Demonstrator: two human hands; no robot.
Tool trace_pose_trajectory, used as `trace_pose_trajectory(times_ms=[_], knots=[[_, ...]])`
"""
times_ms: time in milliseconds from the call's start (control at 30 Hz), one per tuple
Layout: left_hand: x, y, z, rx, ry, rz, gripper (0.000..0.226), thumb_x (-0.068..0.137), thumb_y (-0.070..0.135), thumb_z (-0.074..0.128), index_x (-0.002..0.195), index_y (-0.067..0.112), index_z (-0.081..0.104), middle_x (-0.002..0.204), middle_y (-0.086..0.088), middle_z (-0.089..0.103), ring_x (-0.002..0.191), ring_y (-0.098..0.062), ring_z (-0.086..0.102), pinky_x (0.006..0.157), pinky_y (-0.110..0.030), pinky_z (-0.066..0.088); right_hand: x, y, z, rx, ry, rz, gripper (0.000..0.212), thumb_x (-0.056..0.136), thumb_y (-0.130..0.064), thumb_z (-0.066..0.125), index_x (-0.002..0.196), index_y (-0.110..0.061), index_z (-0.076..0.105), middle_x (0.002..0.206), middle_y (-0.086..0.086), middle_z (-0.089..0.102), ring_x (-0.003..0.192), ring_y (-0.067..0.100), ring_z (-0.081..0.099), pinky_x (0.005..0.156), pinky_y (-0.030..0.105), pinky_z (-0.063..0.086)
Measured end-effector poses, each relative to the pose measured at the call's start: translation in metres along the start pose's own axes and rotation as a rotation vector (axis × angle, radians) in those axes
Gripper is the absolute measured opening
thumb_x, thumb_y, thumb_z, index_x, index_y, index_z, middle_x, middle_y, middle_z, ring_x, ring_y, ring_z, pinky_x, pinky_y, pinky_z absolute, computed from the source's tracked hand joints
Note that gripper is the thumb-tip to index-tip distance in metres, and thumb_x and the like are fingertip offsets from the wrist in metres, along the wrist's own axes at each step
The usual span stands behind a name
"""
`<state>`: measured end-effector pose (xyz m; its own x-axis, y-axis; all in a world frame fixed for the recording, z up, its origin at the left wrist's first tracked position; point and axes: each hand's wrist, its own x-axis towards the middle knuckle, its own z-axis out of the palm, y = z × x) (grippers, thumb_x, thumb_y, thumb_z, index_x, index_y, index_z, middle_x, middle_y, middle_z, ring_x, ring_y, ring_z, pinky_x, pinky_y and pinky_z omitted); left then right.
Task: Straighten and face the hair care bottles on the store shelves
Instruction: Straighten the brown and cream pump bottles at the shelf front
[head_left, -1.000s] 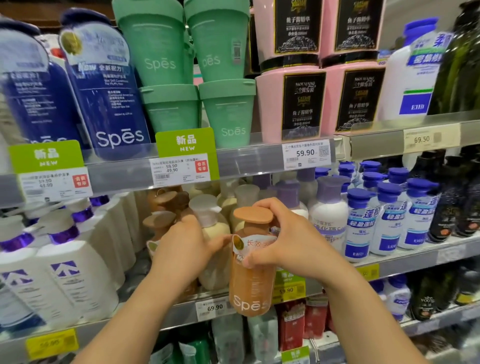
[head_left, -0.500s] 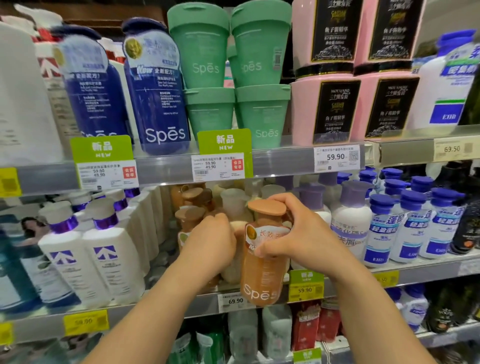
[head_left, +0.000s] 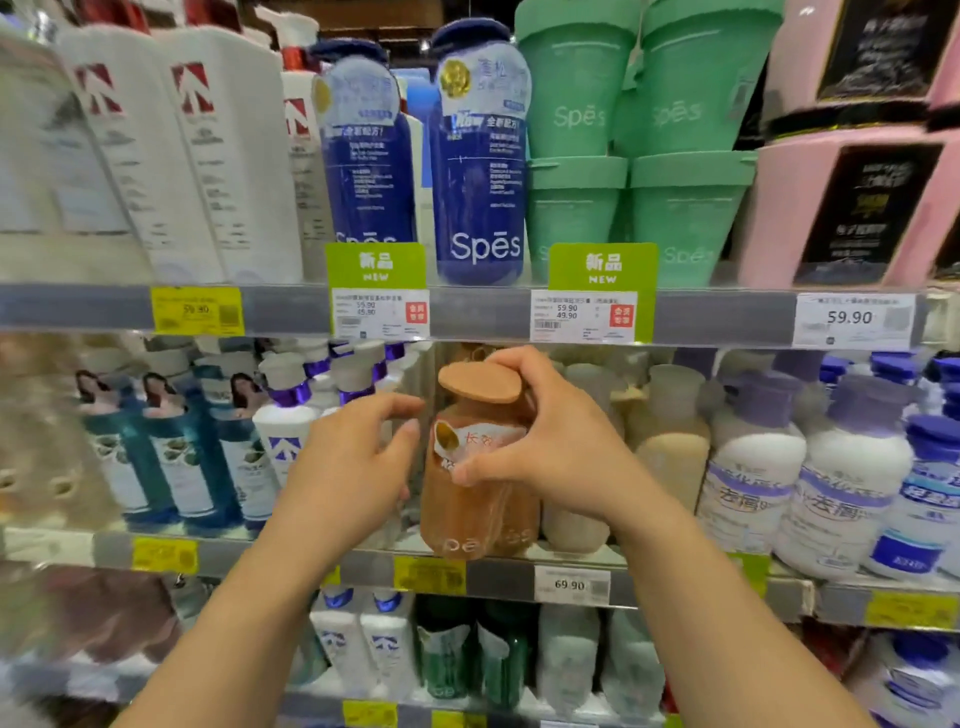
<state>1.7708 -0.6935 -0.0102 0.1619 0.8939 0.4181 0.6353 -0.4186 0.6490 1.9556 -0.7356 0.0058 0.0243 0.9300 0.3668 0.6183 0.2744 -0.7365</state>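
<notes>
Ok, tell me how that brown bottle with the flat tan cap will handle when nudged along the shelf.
The brown plastic bottle with the flat tan cap looks tall for its base, so probably tippy. Its contents look full, likely weighty. The right hand grips it near the top, which should steady it.

Right hand (head_left: 540, 457) covers the brown bottle's (head_left: 467, 514) neck and part of its label; lower lettering blurred. Left hand's (head_left: 353, 467) fingertips are smeared by motion. White bottles (head_left: 171, 156) at upper left are blurred, text unreadable. Pink tubs (head_left: 852, 202) are cut off by the right edge.
</notes>
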Motion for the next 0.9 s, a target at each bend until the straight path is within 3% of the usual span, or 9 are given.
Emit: trace_pose_trajectory(times_ms=[133,267,400,500,600,767,900], knots=[[-0.004,-0.020,-0.005,0.037,-0.044,-0.007,0.022,0.098,0.024,0.052,0.117,0.030,0.063,0.079,0.013,0.063,0.050,-0.004,0.064,0.053,-0.016,0.043,0.016,-0.001,0.025,-0.064,0.010,-0.008,0.077,0.053,-0.043,0.092,0.112,-0.050,0.042,0.108,-0.021,0.064,0.095,0.005,0.064,0.082,0.032,0.056],[-0.004,-0.035,-0.004,0.088,-0.063,0.010,0.025,0.098,0.028,0.052,0.120,0.031,0.062,0.111,0.013,0.067,0.071,-0.009,0.063,0.078,-0.033,0.054,0.026,0.006,0.047,-0.170,-0.031,0.028,0.077,0.057,-0.043,0.091,0.114,-0.049,0.039,0.110,-0.018,0.065,0.099,0.010,0.062,0.081,0.030,0.053],[-0.004,-0.044,-0.004,0.084,-0.062,0.033,0.028,0.098,0.027,0.051,0.124,0.033,0.059,0.105,0.015,0.067,0.070,-0.009,0.062,0.076,-0.032,0.054,0.032,0.013,0.062,-0.253,-0.068,0.090,0.081,0.066,-0.040,0.088,0.132,-0.034,0.041,0.121,-0.010,0.065,0.102,0.011,0.059,0.072,0.022,0.045],[-0.002,-0.049,-0.002,0.088,-0.017,0.080,0.033,0.097,0.032,0.052,0.129,0.037,0.053,0.116,0.016,0.065,0.077,-0.011,0.065,0.079,-0.035,0.054,0.039,0.017,0.073,-0.315,-0.088,0.125,0.081,0.069,-0.042,0.086,0.136,-0.028,0.041,0.121,-0.003,0.067,0.107,0.017,0.064,0.085,0.033,0.057],[-0.001,-0.049,0.002,0.118,0.044,0.148,0.044,0.095,0.034,0.054,0.139,0.033,0.045,0.128,0.013,0.055,0.090,-0.013,0.063,0.083,-0.031,0.049,0.043,0.018,0.077,-0.363,-0.085,0.143,0.080,0.075,-0.043,0.080,0.140,-0.024,0.039,0.117,-0.001,0.069,0.104,0.019,0.066,0.083,0.035,0.057],[0.010,-0.044,0.009,0.260,0.023,0.302,0.051,0.097,0.027,0.051,0.147,0.026,0.039,0.150,0.007,0.040,0.129,-0.014,0.047,0.097,-0.034,0.045,0.041,0.017,0.081,-0.469,-0.115,0.070,0.068,0.084,-0.026,0.071,0.141,-0.022,0.033,0.112,0.004,0.067,0.106,0.025,0.065,0.086,0.041,0.055],[0.020,-0.040,0.015,0.355,-0.064,0.301,0.050,0.101,0.031,0.040,0.150,0.029,0.032,0.152,0.010,0.037,0.129,-0.013,0.048,0.098,-0.035,0.047,0.031,0.020,0.080,-0.472,-0.098,0.036,0.082,0.084,-0.023,0.073,0.150,-0.030,0.025,0.129,0.006,0.058,0.116,0.025,0.059,0.093,0.036,0.049]])
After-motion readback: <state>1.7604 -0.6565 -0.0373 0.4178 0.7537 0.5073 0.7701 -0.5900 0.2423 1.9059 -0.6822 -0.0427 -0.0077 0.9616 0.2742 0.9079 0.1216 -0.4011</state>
